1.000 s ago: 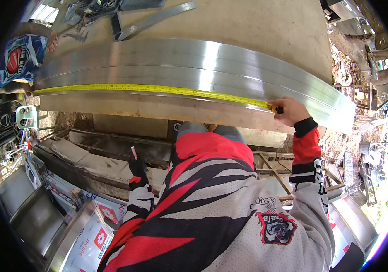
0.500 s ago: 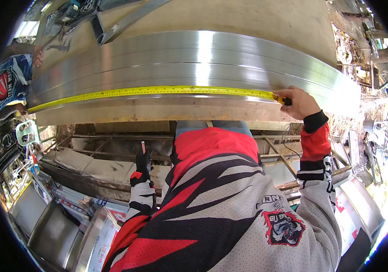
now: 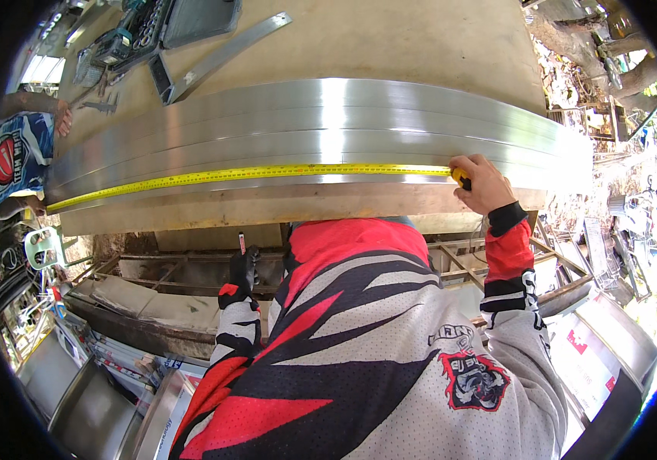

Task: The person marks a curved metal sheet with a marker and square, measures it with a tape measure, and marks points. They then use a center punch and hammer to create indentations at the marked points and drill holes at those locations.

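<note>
A yellow tape measure blade (image 3: 267,173) stretches along the near side of several long shiny metal bars (image 3: 282,146) lying side by side. Its black-and-yellow case (image 3: 461,178) is gripped in my bare right hand (image 3: 488,184) at the right end of the blade. At the far left, another person's hand (image 3: 34,205) is at the other end of the blade. Low in front of the table's edge, my black-gloved left hand (image 3: 243,268) is closed around a slim marker (image 3: 242,243) with a white and red body, which points up.
The bars rest on a tan work table (image 3: 420,46). Farther back lie an angled metal piece (image 3: 228,55), an open tool case (image 3: 202,23) and a cordless drill (image 3: 112,47). Beneath the table edge runs a metal frame (image 3: 167,268); sheet-metal pieces (image 3: 98,399) stand at lower left.
My right hand and the tape case have shifted slightly left. The view has tilted, so table and bars sit lower in the picture. My left hand still holds the marker.
</note>
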`<state>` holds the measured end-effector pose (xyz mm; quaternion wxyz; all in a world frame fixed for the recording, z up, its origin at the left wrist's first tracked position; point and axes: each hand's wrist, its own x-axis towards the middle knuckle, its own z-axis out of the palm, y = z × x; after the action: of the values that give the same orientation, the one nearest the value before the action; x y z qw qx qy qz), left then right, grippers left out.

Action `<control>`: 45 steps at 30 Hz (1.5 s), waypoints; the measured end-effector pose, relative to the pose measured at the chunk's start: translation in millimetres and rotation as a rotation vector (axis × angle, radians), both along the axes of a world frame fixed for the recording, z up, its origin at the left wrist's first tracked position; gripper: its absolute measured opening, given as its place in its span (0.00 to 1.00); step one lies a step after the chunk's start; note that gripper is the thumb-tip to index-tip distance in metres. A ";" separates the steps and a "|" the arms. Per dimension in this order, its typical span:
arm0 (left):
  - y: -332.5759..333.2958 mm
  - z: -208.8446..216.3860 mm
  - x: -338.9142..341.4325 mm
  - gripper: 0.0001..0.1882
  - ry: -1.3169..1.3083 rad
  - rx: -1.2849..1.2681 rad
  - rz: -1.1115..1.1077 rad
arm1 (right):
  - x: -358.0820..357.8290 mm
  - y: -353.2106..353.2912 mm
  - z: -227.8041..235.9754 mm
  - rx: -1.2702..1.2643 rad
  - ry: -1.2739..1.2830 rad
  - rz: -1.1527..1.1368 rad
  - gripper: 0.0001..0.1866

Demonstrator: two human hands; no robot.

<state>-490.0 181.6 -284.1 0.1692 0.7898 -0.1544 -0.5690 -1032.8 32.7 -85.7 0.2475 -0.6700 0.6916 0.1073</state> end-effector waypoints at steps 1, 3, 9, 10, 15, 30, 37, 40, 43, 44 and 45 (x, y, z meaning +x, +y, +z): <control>-2.6 0.7 -2.3 0.18 -0.003 0.032 -0.015 | 0.3 -0.2 -0.3 -0.005 0.006 0.003 0.25; -5.7 1.8 -6.0 0.17 -0.049 0.104 -0.037 | 1.2 0.0 -0.2 -0.010 0.015 -0.001 0.25; -4.5 3.3 -15.5 0.22 -0.062 0.163 -0.114 | 6.5 6.0 -2.1 -0.049 0.003 -0.040 0.26; -3.4 3.3 -17.0 0.22 -0.034 0.175 -0.131 | 7.1 7.5 -2.8 -0.063 0.010 -0.043 0.26; 1.3 -0.5 -22.9 0.23 -0.008 0.199 -0.090 | 8.0 12.3 -6.2 -0.102 0.013 -0.051 0.26; -7.9 -11.3 -21.6 0.24 0.034 0.187 -0.103 | 0.5 3.1 -11.9 -0.091 -0.029 -0.021 0.25; -19.7 21.1 -4.9 0.24 -0.011 0.122 -0.197 | -12.6 -7.0 -3.4 0.009 -0.049 -0.072 0.26; 1.5 86.2 7.3 0.24 -0.168 0.194 -0.685 | -24.1 -25.8 0.7 0.044 -0.144 0.065 0.24; 42.0 127.7 2.5 0.24 -0.381 0.196 -1.335 | -45.3 -38.1 -0.8 0.050 -0.439 0.080 0.25; 53.0 127.9 -1.2 0.23 -0.407 0.113 -1.232 | -57.1 -37.4 -0.8 -0.072 -0.528 0.180 0.24; 62.8 121.2 -6.2 0.20 -0.538 0.004 -1.333 | -62.9 -36.2 -8.6 -0.126 -0.534 0.160 0.24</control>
<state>-496.2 244.4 -162.9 -0.2595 0.6405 -0.6393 -0.3371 -1095.7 -3.5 -94.3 0.3694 -0.7410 0.5522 -0.0971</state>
